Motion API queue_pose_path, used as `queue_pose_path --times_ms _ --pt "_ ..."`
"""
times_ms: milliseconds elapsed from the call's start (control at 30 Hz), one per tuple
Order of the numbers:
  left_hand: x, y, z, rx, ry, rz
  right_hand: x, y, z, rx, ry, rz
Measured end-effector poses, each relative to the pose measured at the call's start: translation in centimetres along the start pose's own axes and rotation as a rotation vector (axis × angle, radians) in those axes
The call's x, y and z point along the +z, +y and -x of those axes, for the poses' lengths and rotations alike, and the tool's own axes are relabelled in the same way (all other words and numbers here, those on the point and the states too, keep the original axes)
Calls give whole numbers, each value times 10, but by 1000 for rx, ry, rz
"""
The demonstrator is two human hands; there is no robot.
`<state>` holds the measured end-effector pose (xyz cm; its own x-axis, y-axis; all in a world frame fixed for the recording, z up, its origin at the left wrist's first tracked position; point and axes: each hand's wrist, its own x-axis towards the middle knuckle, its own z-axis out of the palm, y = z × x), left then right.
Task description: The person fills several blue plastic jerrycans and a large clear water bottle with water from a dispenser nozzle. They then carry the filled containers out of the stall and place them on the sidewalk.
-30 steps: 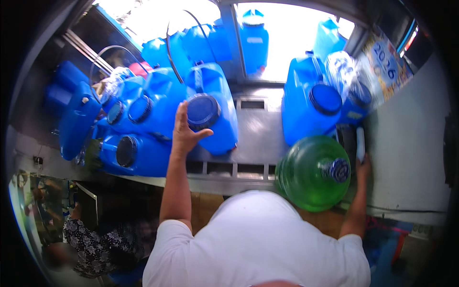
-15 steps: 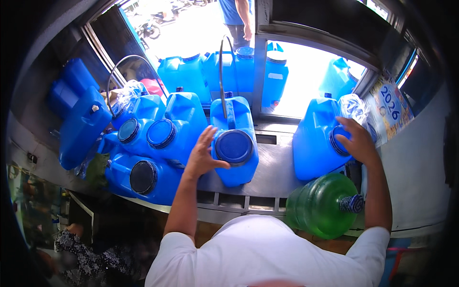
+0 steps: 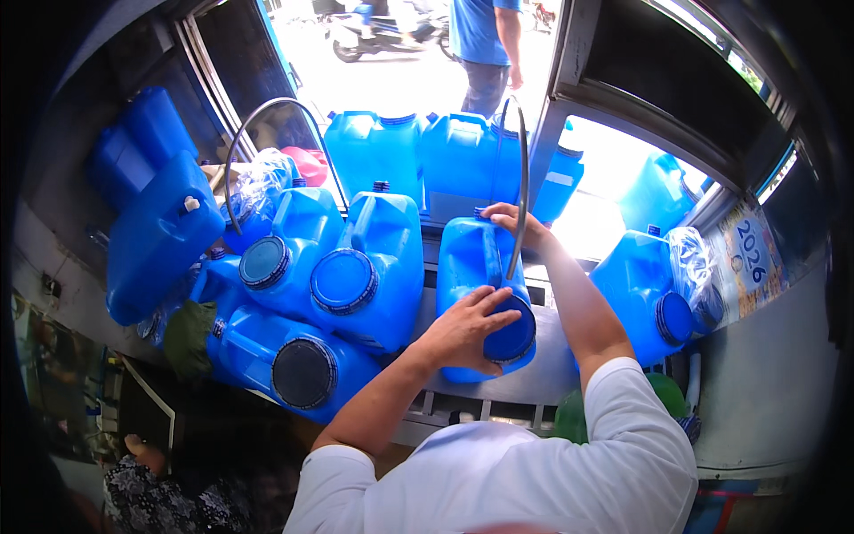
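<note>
A blue plastic water jug (image 3: 459, 267) stands upright on the metal counter in front of me. My left hand (image 3: 464, 329) lies over its large dark-blue screw cap (image 3: 518, 338), thumb and fingers spread around the cap's left side. At the jug's far end, the fingers of my right hand (image 3: 523, 224) close on the small dark cap (image 3: 481, 213). Between my hands, a curved metal tube (image 3: 523, 169) comes down beside the jug's handle. To the left stands another capped blue jug (image 3: 391, 240).
More blue jugs (image 3: 294, 218) crowd the left side; one lies with a black cap (image 3: 304, 372). A jug (image 3: 627, 276) and a partly hidden green bottle (image 3: 571, 416) are at right. Other jugs (image 3: 374, 156) stand outside the window, near a person in blue (image 3: 485, 36).
My right hand has left the right-hand jug and reached across to the middle jug's small rear cap. My left hand has moved from beside the large cap onto it. The view has shifted.
</note>
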<state>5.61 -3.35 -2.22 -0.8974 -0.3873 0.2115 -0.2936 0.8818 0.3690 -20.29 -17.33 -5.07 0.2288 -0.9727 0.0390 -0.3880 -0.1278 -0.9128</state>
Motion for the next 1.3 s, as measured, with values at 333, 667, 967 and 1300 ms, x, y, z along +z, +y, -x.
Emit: queue_pose_path --times_ms 333,667,967,1300 --pt "3 33 -26 -272 -155 -81 2 9 -37 94 -43 180" --pt "-3 22 -29 -71 -76 -31 8 27 -41 -84 119 185" --pt "-11 21 -16 4 -179 20 20 26 -9 91 300 45" --pt "28 59 48 -292 186 65 -64 41 62 213 649 249"
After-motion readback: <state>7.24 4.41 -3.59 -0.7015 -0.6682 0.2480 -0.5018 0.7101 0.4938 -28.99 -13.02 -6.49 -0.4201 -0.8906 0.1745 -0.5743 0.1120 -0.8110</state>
